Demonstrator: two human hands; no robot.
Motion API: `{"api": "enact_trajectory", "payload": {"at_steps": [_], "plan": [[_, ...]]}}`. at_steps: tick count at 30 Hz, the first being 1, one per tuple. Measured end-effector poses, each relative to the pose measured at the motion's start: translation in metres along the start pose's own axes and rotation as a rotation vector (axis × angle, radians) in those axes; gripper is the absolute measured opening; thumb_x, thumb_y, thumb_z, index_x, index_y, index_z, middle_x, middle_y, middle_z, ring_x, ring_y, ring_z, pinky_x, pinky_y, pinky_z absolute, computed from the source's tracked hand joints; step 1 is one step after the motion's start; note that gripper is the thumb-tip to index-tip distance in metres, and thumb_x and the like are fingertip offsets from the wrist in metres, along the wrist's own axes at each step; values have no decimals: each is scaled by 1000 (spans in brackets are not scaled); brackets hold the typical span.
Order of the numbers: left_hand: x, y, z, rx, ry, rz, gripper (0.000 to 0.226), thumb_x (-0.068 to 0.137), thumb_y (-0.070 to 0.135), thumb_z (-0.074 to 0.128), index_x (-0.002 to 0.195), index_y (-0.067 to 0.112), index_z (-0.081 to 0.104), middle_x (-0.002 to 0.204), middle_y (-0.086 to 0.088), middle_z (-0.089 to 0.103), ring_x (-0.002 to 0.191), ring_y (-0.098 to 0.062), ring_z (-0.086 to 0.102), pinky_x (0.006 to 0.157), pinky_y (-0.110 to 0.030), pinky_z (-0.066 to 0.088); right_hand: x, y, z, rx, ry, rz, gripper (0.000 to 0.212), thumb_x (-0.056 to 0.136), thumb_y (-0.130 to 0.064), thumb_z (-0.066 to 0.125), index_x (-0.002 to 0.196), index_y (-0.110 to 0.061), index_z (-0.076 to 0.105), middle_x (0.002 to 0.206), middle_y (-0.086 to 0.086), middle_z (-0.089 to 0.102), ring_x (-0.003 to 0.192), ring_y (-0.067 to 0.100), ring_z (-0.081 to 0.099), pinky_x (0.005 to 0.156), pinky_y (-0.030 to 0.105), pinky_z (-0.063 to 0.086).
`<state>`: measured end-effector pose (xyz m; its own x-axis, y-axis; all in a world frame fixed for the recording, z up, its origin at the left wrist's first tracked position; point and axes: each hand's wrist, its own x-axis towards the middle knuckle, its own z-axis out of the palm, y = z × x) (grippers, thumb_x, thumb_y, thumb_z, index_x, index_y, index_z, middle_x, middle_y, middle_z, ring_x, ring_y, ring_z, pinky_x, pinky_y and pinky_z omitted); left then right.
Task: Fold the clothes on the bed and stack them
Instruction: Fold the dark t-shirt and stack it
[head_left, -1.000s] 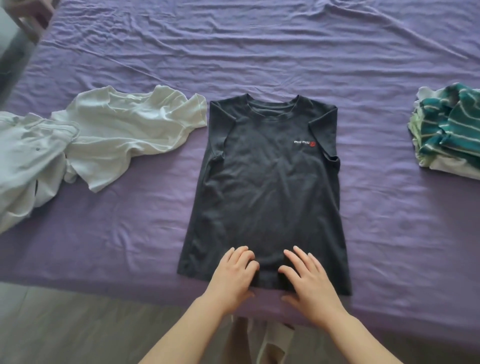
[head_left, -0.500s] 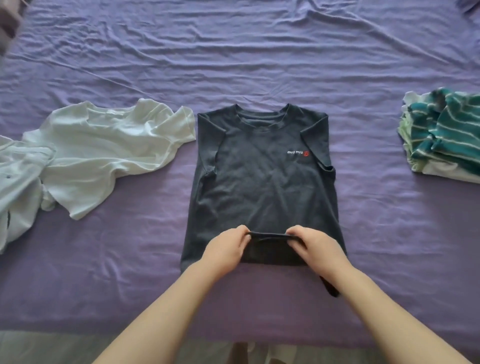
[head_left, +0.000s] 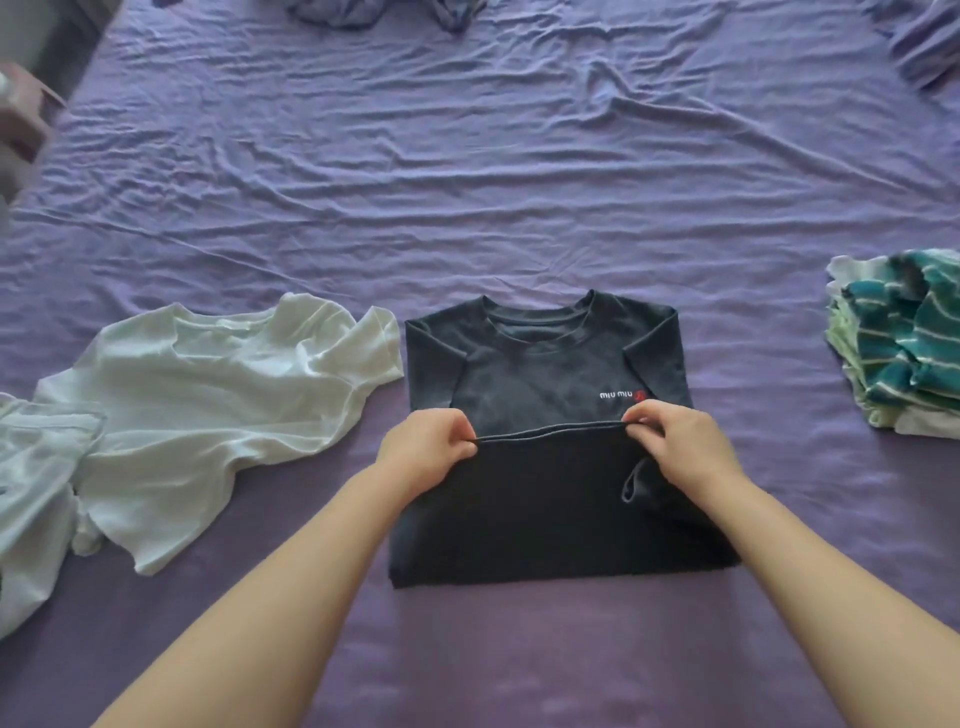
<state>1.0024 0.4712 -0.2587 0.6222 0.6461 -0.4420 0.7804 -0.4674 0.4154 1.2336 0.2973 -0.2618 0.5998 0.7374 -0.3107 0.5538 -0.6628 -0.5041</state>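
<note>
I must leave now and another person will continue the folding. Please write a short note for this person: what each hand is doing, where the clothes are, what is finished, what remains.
Left hand and right hand each pinch the hem of the dark T-shirt, brought up to just below its chest logo.
The shirt lies in the middle of the purple bed, sleeves already folded in.
Folded pile sits at the right edge.
The white T-shirt and a pale garment lie unfolded on the left.
Left to do: finish this fold, stack the shirt, then fold the other two.
</note>
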Motion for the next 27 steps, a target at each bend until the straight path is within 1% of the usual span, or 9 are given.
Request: {"api": "enact_trajectory", "payload": {"at_steps": [2,4,7,9,12,14,17,25,27], "plan": [[19,1,-5,-108,57,-20,7,87,31,62,93,29,64,82,13,60,91,-15,60,80,-32,48,19,-5,-4,91,-1,23,12,85,-20,64,95,-27,66,98,0,70,93,22,62,82,37,49],[31,2,-2,-118,70,-40,9,87,34,62,94,29,63,81,13,58,93,-15,61,80,-31,46,28,-7,-3,84,-87,59,22,84,-22,64,106,-26,62,106,-1,68,97,19,61,84,34,48],[38,8,15,79,77,-24,24,88,44,58,109,33,61,103,10,65,107,-15,58,86,-31,37,28,-5,12,-98,-178,39,40,85,-32,63,124,-26,53,121,-6,59,113,18,54,90,35,45],[40,9,27,201,146,-1,27,90,46,53,112,33,62,112,10,66,109,-15,56,85,-32,34,26,-1,21,-95,-66,10,33,89,-31,59,121,-24,57,120,-4,60,114,19,53,85,32,44],[41,9,30,193,299,58,23,90,45,52,94,30,68,86,6,70,87,-17,64,74,-32,36,29,4,21,44,76,-14,19,90,-27,58,107,-22,66,106,-5,66,100,18,59,70,26,39],[42,6,28,194,425,113,28,84,47,50,78,28,69,63,6,63,63,-17,64,61,-32,40,40,6,15,127,93,-70,16,89,-26,61,102,-21,68,98,-6,67,93,17,61,70,27,43],[52,13,10,198,563,109,33,82,48,44,74,28,70,57,6,57,52,-15,59,50,-32,41,65,-1,0,224,111,-156,13,85,-23,66,97,-19,69,93,-5,68,88,16,63,74,32,50],[114,15,-29,426,671,81,15,73,40,67,68,27,73,56,3,53,38,-20,47,59,-30,38,145,-20,-18,198,136,-189,8,86,-28,64,90,-21,67,90,-4,68,87,18,62,74,35,49],[132,13,-27,494,658,62,16,71,40,78,65,27,71,57,3,53,42,-19,49,65,-33,29,157,-19,-13,147,142,-152,10,87,-28,62,92,-20,67,93,-2,68,90,20,61,71,33,46]]}}
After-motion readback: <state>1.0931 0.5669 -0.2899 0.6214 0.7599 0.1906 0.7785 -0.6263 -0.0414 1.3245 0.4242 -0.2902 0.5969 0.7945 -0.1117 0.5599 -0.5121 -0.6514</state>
